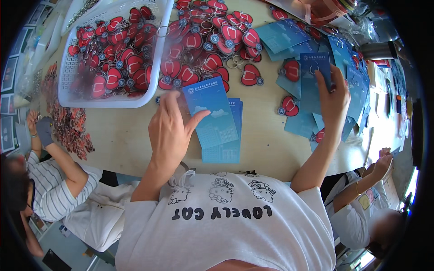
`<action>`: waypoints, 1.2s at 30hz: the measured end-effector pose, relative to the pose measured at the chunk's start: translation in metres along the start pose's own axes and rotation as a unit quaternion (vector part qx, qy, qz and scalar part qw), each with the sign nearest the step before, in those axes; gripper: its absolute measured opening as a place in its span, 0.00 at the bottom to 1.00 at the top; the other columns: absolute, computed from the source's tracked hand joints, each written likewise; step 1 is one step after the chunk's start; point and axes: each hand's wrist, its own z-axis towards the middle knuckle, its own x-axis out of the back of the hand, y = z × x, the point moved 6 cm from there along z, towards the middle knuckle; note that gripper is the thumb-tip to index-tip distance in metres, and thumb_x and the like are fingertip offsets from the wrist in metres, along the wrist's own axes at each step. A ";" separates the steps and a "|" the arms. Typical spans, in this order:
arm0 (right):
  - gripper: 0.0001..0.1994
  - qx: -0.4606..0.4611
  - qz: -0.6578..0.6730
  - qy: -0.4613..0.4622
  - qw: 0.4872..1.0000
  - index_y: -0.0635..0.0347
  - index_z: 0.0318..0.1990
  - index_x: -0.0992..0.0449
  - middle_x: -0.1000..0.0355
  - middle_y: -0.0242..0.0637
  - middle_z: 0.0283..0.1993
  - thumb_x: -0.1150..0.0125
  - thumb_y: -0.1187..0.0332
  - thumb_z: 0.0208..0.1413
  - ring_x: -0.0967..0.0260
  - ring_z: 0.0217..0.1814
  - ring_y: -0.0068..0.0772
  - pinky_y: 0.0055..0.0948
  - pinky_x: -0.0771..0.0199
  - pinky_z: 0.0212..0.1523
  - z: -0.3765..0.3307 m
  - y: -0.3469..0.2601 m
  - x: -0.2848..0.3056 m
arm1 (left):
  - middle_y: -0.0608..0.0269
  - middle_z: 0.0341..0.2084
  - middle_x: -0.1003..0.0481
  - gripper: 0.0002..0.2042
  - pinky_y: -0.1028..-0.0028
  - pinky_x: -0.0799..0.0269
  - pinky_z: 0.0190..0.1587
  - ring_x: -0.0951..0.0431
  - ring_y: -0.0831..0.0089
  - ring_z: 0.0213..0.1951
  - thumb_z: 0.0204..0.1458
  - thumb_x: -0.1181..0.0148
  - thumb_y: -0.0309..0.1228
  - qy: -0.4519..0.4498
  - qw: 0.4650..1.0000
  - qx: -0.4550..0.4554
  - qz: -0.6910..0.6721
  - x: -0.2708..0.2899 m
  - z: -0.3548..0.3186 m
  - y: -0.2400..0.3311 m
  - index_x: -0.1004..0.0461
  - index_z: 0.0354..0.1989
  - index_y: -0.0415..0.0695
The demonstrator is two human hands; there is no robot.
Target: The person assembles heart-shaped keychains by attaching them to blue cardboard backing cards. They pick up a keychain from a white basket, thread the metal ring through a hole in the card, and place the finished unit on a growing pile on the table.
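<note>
My left hand (171, 128) pinches the left edge of a blue printed card (212, 113) and lifts it off a small stack of the same cards (226, 151) on the table in front of me. My right hand (332, 101) holds another blue card (313, 72) upright at the right, above a spread of blue cards (302, 124) with red heart-shaped keychains (288, 106) lying among them.
A white plastic basket (97, 100) filled with red keychains stands at the upper left, and a loose heap of them (217, 34) lies beside it. One person sits at the left with a hand (35, 124) near more keychains; another person's arm (368, 178) shows at the right.
</note>
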 end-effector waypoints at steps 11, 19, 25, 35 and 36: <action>0.15 0.322 -0.147 -0.073 0.932 0.55 0.43 0.25 0.29 0.31 0.42 0.35 0.74 0.44 0.33 0.47 0.31 0.34 0.36 0.46 -0.032 -0.098 -0.051 | 0.60 0.35 0.24 0.25 0.78 0.30 0.35 0.25 0.79 0.33 0.47 0.32 0.24 -0.024 0.891 0.082 -0.446 -0.023 0.007 -0.008 0.35 0.53 0.37; 0.11 0.343 0.028 -0.056 0.937 0.53 0.38 0.22 0.29 0.31 0.38 0.34 0.72 0.44 0.32 0.41 0.33 0.34 0.35 0.41 -0.026 -0.102 -0.063 | 0.60 0.35 0.24 0.14 0.82 0.31 0.35 0.26 0.80 0.33 0.52 0.38 0.20 -0.027 0.862 0.081 -0.500 -0.020 -0.003 -0.016 0.33 0.45 0.37; 0.10 0.383 0.014 -0.073 0.921 0.52 0.36 0.22 0.31 0.28 0.40 0.33 0.70 0.43 0.33 0.44 0.30 0.30 0.35 0.39 -0.024 -0.109 -0.102 | 0.61 0.39 0.25 0.12 0.78 0.33 0.48 0.26 0.79 0.42 0.55 0.43 0.20 -0.046 0.751 0.123 -0.647 0.002 -0.002 -0.005 0.32 0.47 0.37; 0.07 0.450 -0.018 -0.049 0.892 0.56 0.32 0.25 0.30 0.30 0.39 0.34 0.71 0.44 0.32 0.43 0.31 0.30 0.35 0.39 -0.024 -0.121 -0.110 | 0.63 0.42 0.27 0.11 0.77 0.37 0.52 0.29 0.79 0.45 0.58 0.46 0.22 0.018 0.700 0.079 -0.709 -0.007 0.036 0.006 0.33 0.48 0.38; 0.07 0.428 0.022 -0.038 0.903 0.57 0.32 0.25 0.30 0.31 0.39 0.34 0.72 0.44 0.32 0.43 0.32 0.31 0.34 0.39 -0.021 -0.119 -0.103 | 0.62 0.42 0.27 0.10 0.76 0.36 0.51 0.29 0.79 0.44 0.59 0.47 0.22 0.023 0.716 0.061 -0.696 -0.011 0.042 0.006 0.34 0.49 0.37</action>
